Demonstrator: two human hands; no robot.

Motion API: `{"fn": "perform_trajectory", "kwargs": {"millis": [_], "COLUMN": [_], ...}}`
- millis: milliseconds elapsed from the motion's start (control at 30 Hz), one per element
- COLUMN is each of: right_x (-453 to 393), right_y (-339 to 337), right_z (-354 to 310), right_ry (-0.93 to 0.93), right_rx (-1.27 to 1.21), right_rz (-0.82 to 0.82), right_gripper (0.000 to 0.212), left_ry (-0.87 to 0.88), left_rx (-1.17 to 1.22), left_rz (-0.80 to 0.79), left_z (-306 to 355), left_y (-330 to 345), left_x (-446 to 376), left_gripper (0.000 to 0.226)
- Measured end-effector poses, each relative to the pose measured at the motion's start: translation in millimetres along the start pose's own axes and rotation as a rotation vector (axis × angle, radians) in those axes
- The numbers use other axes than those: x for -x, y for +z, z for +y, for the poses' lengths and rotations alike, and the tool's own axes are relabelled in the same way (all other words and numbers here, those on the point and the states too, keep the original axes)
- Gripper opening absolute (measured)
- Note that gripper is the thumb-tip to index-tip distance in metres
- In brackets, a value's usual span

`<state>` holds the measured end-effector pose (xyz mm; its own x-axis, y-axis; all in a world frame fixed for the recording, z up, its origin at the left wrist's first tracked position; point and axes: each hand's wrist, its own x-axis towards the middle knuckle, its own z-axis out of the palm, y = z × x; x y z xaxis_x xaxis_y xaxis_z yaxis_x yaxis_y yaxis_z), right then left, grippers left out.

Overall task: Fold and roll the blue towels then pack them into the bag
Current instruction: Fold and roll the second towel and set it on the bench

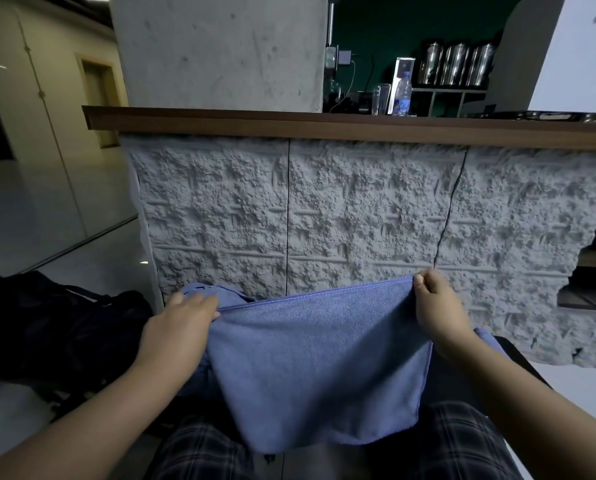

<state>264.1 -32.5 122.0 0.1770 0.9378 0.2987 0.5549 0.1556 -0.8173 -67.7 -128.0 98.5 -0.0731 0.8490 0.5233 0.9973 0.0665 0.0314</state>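
A blue towel [320, 362] hangs spread in the air in front of my lap, its stitched top edge stretched between my hands. My left hand [182, 323] pinches the top left corner. My right hand [435, 306] pinches the top right corner, held a little higher. Behind the left hand, more blue towel cloth [220, 294] lies bunched, partly hidden. A black bag [57, 323] sits on the floor to my left, beside my left forearm.
A rough grey stone-textured counter front [358, 216] rises right behind the towel, topped by a wooden ledge [324, 128] with a water bottle [403, 93] and a glass. My plaid-clad knees [199, 455] are below. Pale floor stretches left.
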Motion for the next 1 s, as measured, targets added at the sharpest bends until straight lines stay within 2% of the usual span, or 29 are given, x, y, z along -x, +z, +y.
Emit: {"fn": "perform_trajectory", "kwargs": {"millis": [167,400,500,567,700,733,767,800,833,900,967,1000], "right_x": [4,8,11,11,7,8,10,18,23,30,45,51], "right_y": [9,4,-1,-1,2,1,3,2,4,9,11,15], "right_z": [16,37,41,38,25,20,13,3,-2,-13,-23,-27], "right_ry": [0.104,0.346,0.457,0.523,0.608,0.647,0.659,0.613,0.567,0.514,0.461,0.386], "right_rx": [-0.041,-0.167,-0.25,-0.362,-0.462,-0.442,-0.543,-0.583,-0.559,-0.57,-0.698,-0.716], "right_rz": [-0.041,-0.05,0.008,0.045,0.076,0.097,0.09,0.074,0.074,0.018,-0.044,-0.083], "right_gripper": [0.032,0.032,0.036,0.037,0.036,0.029,0.014,0.007,0.013,0.023,0.016,0.02], "left_ry": [-0.131,-0.141,-0.228,-0.363,-0.618,-0.667,-0.703,-0.725,-0.721,-0.641,-0.526,-0.469], "left_rx": [-0.014,0.117,0.483,0.71,1.144,1.257,1.356,1.436,1.496,1.561,1.589,1.564], "left_rz": [-0.074,-0.081,-0.068,-0.106,-0.094,-0.077,-0.046,-0.011,0.01,0.003,-0.045,-0.064], "left_z": [10,23,27,33,50,56,63,71,79,96,111,116], "left_y": [16,37,39,38,37,34,33,27,21,6,-11,-17], "left_x": [2,4,3,0,-3,-4,-4,-4,-3,2,11,15], "left_gripper": [0.02,0.017,0.015,0.027,0.034,0.034,0.028,0.018,0.011,0.016,0.021,0.021]}}
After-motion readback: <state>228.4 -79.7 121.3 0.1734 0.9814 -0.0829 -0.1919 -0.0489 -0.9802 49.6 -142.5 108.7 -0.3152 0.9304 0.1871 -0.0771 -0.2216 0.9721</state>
